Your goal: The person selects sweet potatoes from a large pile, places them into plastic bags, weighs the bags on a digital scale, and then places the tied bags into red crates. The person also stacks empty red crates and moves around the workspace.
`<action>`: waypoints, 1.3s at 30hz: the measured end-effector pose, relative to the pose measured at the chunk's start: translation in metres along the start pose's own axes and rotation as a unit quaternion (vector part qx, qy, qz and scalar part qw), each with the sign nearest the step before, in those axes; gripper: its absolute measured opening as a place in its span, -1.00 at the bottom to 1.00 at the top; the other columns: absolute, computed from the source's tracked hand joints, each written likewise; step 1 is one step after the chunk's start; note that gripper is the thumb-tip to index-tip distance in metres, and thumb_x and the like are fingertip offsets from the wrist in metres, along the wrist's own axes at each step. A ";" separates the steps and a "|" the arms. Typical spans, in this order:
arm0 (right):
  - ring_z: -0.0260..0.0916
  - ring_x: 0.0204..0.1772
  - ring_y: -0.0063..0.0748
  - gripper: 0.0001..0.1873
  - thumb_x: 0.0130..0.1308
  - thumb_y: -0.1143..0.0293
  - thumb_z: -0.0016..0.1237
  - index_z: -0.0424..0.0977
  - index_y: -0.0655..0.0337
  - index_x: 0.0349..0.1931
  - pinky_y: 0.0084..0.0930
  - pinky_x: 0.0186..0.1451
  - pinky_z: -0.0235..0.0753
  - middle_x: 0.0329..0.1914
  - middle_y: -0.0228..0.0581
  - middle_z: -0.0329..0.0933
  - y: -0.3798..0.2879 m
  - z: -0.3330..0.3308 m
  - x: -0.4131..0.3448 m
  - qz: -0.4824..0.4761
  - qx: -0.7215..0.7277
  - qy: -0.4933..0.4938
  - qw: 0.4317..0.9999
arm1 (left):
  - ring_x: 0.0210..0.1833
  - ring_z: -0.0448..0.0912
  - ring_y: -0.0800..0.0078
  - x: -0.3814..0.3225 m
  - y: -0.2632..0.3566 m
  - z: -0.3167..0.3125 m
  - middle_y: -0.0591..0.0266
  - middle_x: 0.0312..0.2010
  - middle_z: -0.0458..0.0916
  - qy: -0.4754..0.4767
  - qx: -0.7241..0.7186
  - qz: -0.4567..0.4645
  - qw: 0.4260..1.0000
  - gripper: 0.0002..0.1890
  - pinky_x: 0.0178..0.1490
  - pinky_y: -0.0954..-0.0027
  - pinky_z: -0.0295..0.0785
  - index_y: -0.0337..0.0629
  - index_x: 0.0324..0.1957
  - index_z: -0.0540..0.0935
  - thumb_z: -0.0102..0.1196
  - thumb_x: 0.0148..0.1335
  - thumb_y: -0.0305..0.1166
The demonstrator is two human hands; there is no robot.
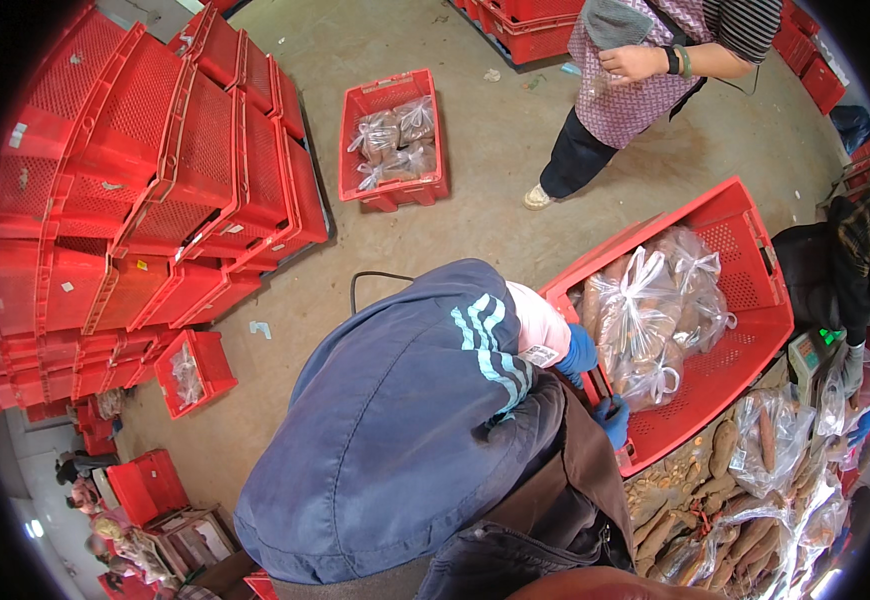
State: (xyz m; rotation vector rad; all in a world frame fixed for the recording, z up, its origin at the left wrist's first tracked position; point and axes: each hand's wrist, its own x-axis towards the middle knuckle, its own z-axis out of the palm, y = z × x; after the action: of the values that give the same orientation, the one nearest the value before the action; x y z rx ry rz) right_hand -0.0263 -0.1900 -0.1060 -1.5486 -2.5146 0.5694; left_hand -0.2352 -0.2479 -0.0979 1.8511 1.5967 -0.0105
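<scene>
A red plastic crate (694,382) stands before me, with several knotted clear plastic bags (641,296) of sweet potatoes inside. My left hand (579,351), in a blue glove below a pink cuff, grips the crate's near end. On the same end, my right hand (613,421), also blue-gloved, curls its fingers over the rim beside the handle slot. My navy sleeve (397,420) with light stripes covers much of the view, and my right arm is mostly hidden.
Loose sweet potatoes (750,540) and open plastic bags (769,442) lie at right, by a scale (806,360) and another worker's gloved hand (853,367). A person in a patterned apron (641,97) stands beyond. Stacked red crates (142,172) rise at left; a filled crate (397,191) sits on the floor.
</scene>
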 end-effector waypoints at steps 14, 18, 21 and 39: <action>0.47 -0.43 -0.02 -0.74 0.21 0.12 -0.13 0.39 0.12 -0.42 -0.14 -0.43 0.39 -0.49 -0.15 0.51 -0.008 -0.006 0.014 0.017 -0.002 -0.035 0.999 | -0.24 0.52 0.06 0.003 -0.004 0.006 -0.03 -0.30 0.55 0.051 0.010 0.056 0.997 -0.40 -0.17 0.15 0.44 -0.22 -0.32 0.57 0.01 -0.04 0.20; 0.46 -0.46 -0.07 -0.79 0.19 0.17 -0.10 0.39 0.10 -0.44 -0.19 -0.48 0.39 -0.52 -0.17 0.50 -0.007 -0.003 0.012 -0.007 -0.008 0.009 1.000 | -0.27 0.52 0.05 -0.002 -0.002 0.001 -0.03 -0.33 0.54 0.071 0.008 0.071 0.995 -0.41 -0.22 0.15 0.45 -0.21 -0.34 0.58 -0.01 -0.04 0.21; 0.44 -0.52 -0.10 -0.81 0.18 0.18 -0.09 0.39 0.07 -0.44 -0.20 -0.53 0.36 -0.56 -0.22 0.48 -0.003 0.000 0.012 -0.020 -0.024 0.017 0.999 | -0.25 0.52 0.07 -0.002 0.000 0.002 -0.02 -0.32 0.54 0.074 0.006 0.062 0.995 -0.42 -0.24 0.15 0.45 -0.21 -0.33 0.57 0.01 -0.05 0.18; 0.37 -0.59 -0.10 -0.85 0.14 0.23 -0.02 0.40 0.07 -0.45 -0.18 -0.57 0.29 -0.62 -0.23 0.42 0.010 0.015 0.007 -0.052 -0.080 0.094 0.991 | -0.50 0.42 0.29 -0.001 0.001 0.025 0.21 -0.56 0.44 0.234 0.133 0.073 0.960 -0.79 -0.56 0.30 0.29 -0.16 -0.54 0.49 -0.01 -0.10 -0.22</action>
State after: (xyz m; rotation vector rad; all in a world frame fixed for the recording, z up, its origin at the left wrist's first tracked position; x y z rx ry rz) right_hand -0.0257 -0.1831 -0.1247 -1.4329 -2.5299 0.2023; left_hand -0.2236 -0.2613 -0.1163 2.3047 1.8342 0.3145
